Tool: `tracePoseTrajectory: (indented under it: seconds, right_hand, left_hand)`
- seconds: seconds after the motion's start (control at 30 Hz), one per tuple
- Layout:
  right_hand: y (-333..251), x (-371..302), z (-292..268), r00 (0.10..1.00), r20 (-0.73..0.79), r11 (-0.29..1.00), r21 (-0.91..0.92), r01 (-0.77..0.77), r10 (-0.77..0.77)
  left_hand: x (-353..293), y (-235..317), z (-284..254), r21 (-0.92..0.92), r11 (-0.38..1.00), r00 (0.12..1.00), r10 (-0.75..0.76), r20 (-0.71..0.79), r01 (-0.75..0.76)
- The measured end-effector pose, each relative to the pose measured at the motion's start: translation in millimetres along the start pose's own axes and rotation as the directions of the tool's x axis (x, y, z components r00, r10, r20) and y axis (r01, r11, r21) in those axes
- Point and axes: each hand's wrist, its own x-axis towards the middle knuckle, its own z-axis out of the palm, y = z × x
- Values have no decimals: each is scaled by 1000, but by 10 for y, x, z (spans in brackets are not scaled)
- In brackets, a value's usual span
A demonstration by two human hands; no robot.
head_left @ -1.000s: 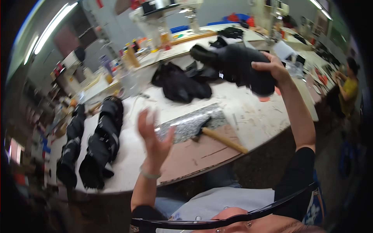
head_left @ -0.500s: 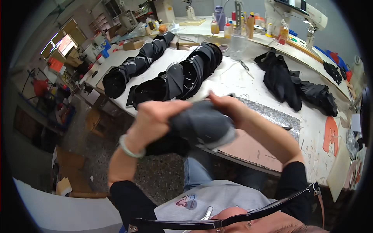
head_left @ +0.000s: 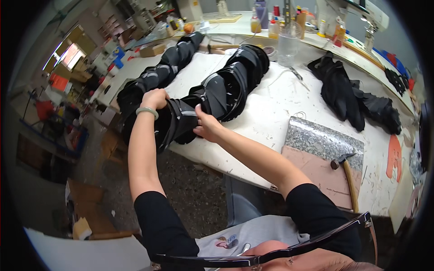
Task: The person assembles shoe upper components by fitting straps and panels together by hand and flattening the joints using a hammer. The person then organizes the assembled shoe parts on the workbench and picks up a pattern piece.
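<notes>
Both my hands are at the near end of a curved row of nested black shoe uppers on the white table. My left hand, with a pale bangle at the wrist, is closed on the far-left edge of the nearest black shoe upper. On that upper's right side my right hand grips the edge, thumb raised and the other fingers partly hidden. The upper's opening faces left and toward me, pressed up against the row. A second row of black uppers lies just to the left.
A hammer rests across a pinkish board and a speckled stone slab on the right. Loose black pieces lie farther back, near pliers-like snips. Bottles and a sewing machine stand behind.
My hands have moved forward and left, bringing the dark upper from in front of my body to the near end of the row. The hammer on the board is now uncovered.
</notes>
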Motion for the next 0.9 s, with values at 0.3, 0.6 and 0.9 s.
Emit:
tracePoseTrajectory:
  seconds: [0.3, 0.6, 0.9]
  right_hand:
    - [-627, -1569, -829, 943, 174, 694, -641, 328, -285]
    - [-583, -2904, -1631, 901, -5, 307, -941, 143, -433]
    - [-702, -4693, -2255, 339, -225, 245, -969, 17, -914]
  left_hand:
    - [340, -223, 696, -43, 991, 985, 124, -121, -130]
    - [-89, -32, 789, -145, 904, 848, 308, -432, -402]
    - [411, -86, 1032, -453, 856, 890, 17, -455, -248]
